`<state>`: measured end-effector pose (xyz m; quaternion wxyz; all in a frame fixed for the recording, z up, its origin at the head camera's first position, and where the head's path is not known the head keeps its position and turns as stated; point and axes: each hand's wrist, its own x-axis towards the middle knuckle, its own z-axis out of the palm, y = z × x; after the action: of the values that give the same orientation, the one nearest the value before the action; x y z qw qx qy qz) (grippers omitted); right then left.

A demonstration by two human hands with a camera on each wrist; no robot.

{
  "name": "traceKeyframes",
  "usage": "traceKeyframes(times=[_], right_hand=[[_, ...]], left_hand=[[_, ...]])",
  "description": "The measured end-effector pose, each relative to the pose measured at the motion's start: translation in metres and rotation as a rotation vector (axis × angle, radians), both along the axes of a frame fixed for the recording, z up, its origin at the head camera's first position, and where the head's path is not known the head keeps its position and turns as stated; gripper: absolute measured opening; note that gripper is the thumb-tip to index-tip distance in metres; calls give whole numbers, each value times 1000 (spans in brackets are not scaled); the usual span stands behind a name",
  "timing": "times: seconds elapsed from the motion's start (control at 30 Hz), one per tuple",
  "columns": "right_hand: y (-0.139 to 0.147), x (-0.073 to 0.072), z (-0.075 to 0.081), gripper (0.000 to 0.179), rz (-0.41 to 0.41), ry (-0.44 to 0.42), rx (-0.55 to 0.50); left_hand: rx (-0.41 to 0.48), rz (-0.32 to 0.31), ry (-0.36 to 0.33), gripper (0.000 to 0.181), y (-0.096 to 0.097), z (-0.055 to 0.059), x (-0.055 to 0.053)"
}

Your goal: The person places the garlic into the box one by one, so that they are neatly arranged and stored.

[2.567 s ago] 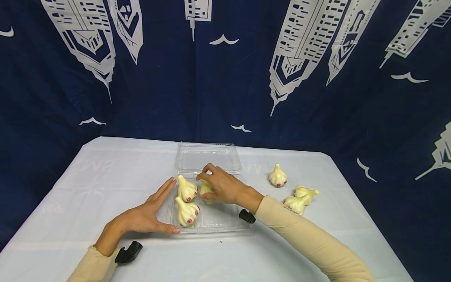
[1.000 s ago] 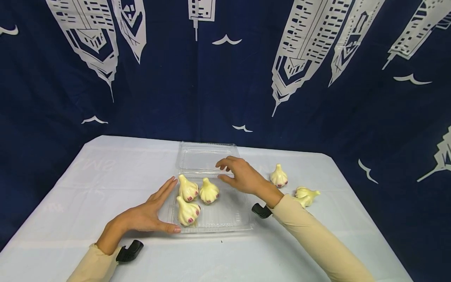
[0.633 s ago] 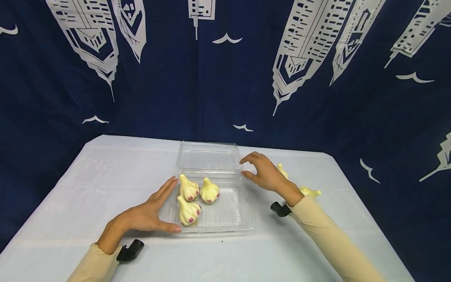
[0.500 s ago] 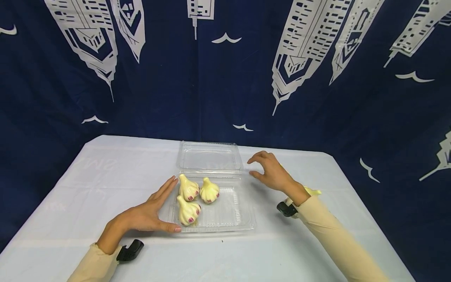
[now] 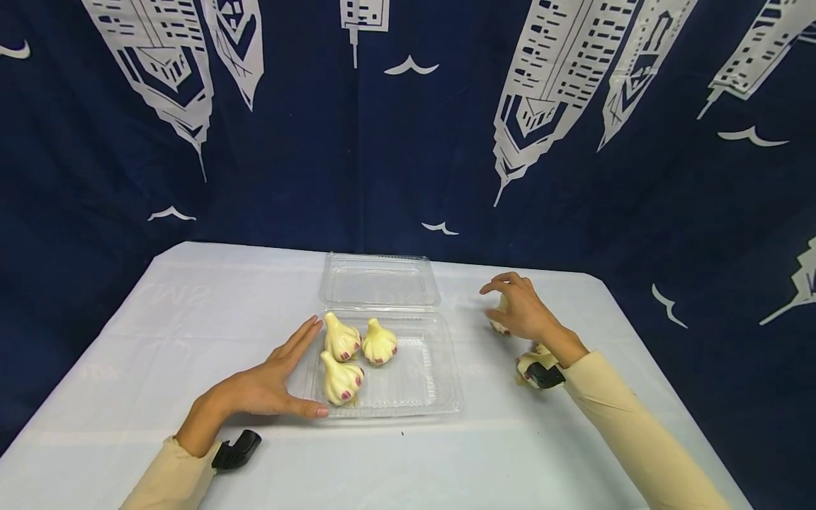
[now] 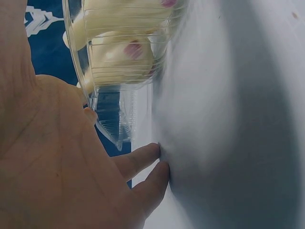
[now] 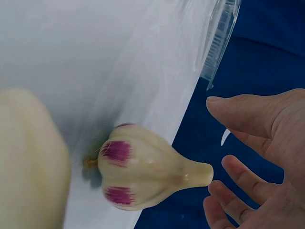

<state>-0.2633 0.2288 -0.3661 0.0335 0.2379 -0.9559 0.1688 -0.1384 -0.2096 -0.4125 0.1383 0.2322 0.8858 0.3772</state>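
Observation:
A clear plastic clamshell container [image 5: 440, 375] lies open on the table. Three garlic bulbs stand in its left half, among them the bulb [image 5: 379, 343] nearest the middle. My left hand [image 5: 270, 386] is spread along the container's left side, thumb at the front corner; in the left wrist view two fingertips touch the tablecloth. To the right, my right hand [image 5: 524, 312] hovers over another garlic bulb [image 7: 147, 167], partly covering it in the head view. In the right wrist view its thumb and fingers stand apart around the level of the stem, with nothing between them.
More garlic [image 5: 529, 361] lies below the right wrist, partly hidden by the black wrist camera [image 5: 545, 375]. The container's lid [image 5: 382, 283] is folded back towards the blue curtain [image 5: 306, 142]. White cloth [image 5: 191, 304] covers the table.
My right hand let go of the third garlic bulb inside the container, then moved right to the single bulb on the table. The left hand stayed in place.

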Motion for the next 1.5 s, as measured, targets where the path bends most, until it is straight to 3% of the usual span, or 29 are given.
traceKeyframes(times=[0.37, 0.67, 1.17, 1.5], right_hand=[[17, 4, -6, 35, -13, -50, 11], [22, 10, -9, 33, -72, -125, 11], [22, 13, -12, 38, -41, -61, -15], [16, 13, -12, 45, -46, -71, -47]], left_hand=[[7, -2, 4, 131, 0, -1, 0], [3, -4, 5, 131, 0, -1, 0], [13, -4, 8, 131, 0, -2, 0], [9, -6, 14, 131, 0, -1, 0]])
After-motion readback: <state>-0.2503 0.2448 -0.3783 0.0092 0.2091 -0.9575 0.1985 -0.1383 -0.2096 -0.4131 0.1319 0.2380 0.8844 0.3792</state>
